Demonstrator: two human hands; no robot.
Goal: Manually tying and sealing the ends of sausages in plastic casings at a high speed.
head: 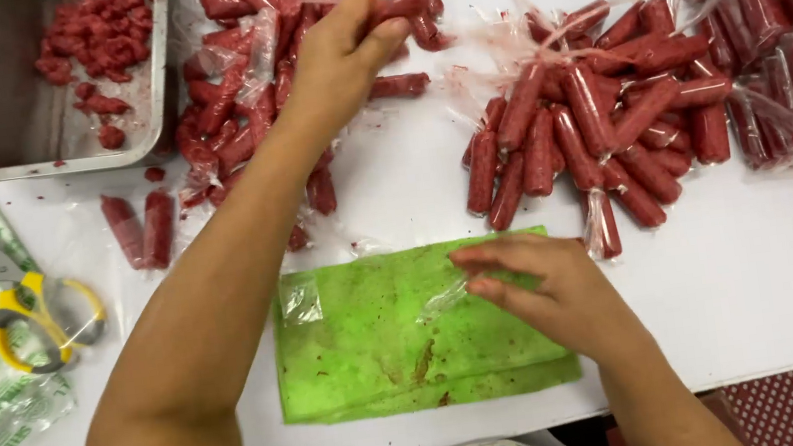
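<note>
Left hand (335, 54) reaches far over the worktop (773, 247), beyond the green cloth (401, 343), fingers (378, 34) pinched together on a wrapped red sausage (400, 6) at the top of the far sausage pile (270, 97). That sausage lies just off the fingertips, long axis roughly left-right, tilted a bit, free end pointing away from the steel tray (10, 109). Right hand (535, 287) rests on the cloth's right part, fingers close together, lightly nipping a scrap of clear plastic film (441, 300); whether it is a firm grip I cannot tell. The left hand is the nearer one to the pile. A second heap of wrapped sausages (597, 128) lies beyond the cloth to its right, pieces mostly running near-to-far. Yellow-handled scissors (33, 298) lie left of the cloth.
</note>
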